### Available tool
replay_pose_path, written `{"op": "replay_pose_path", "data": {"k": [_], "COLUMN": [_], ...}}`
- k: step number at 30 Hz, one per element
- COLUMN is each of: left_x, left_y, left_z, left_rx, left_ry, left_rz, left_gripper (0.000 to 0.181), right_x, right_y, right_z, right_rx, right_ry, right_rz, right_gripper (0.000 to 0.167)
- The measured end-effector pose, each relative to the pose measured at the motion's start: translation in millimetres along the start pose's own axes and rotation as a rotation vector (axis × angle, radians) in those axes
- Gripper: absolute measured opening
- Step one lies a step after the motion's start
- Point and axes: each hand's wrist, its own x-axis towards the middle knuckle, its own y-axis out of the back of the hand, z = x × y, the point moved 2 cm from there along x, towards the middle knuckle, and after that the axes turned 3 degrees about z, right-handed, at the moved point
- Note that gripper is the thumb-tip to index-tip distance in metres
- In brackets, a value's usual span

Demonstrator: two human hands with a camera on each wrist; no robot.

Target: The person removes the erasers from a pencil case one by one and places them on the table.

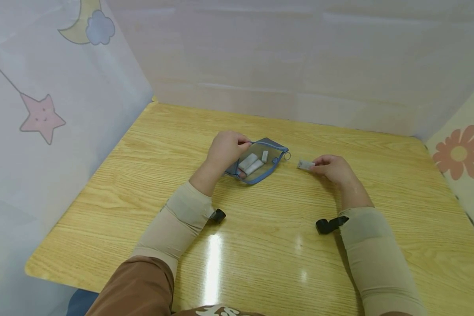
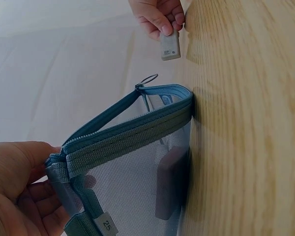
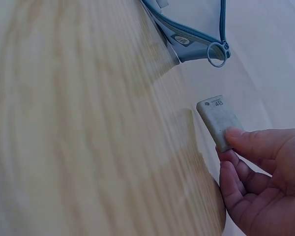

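A blue-edged mesh zipper pouch (image 1: 269,172) lies on the table with its zipper undone and its mouth gaping. My left hand (image 1: 226,151) pinches the pouch's rim at its left end, and the left wrist view shows the thumb and fingers (image 2: 37,162) at that corner. Several pale erasers (image 1: 250,163) lie inside the pouch, some blurred by the mesh. To the right of the pouch, my right hand (image 1: 333,170) holds a grey-white eraser (image 3: 220,120) between thumb and fingers. It is marked "4B" and is apart from the pouch.
The wooden table (image 1: 260,237) carries a bright glare strip near its front. A metal ring (image 1: 287,156) hangs from the pouch's zipper end. Black camera mounts (image 1: 324,226) stick out from both wrists. Pale printed sheets (image 1: 284,66) stand behind and beside the table.
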Motion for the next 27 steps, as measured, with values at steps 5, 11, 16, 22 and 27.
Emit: {"op": "replay_pose_path", "data": {"k": [5,11,16,22,27], "left_x": [-0.7,-0.6,-0.6,-0.6,-1.1], "left_y": [-0.2,-1.0,-1.0,-0.9,-0.3], "left_z": [-0.3,-1.1,-1.1,-0.3,0.1], "left_rx": [-0.005,-0.001,-0.003,-0.008,-0.007], "left_ry": [-0.002,-0.002,-0.004,0.008,0.001], "left_rz": [0.008,0.008,0.010,0.004,0.008], "left_gripper": [0.020,0.021,0.021,0.020,0.019], "right_x": [0.7,0.2,0.8,2.2,3.0], "right_y": [-1.6,-1.3,-1.4,-2.7,-3.4], "right_z": [-0.2,-0.4,0.8,3.4,4.2], "right_rx": [-0.023,-0.039,-0.032,-0.016,-0.020], "right_ry": [0.009,0.007,-0.004,-0.017,-0.018], "right_rz": [-0.003,-0.014,-0.011,0.003,0.029], "right_gripper": [0.033,0.034,0.035,0.035,0.032]}}
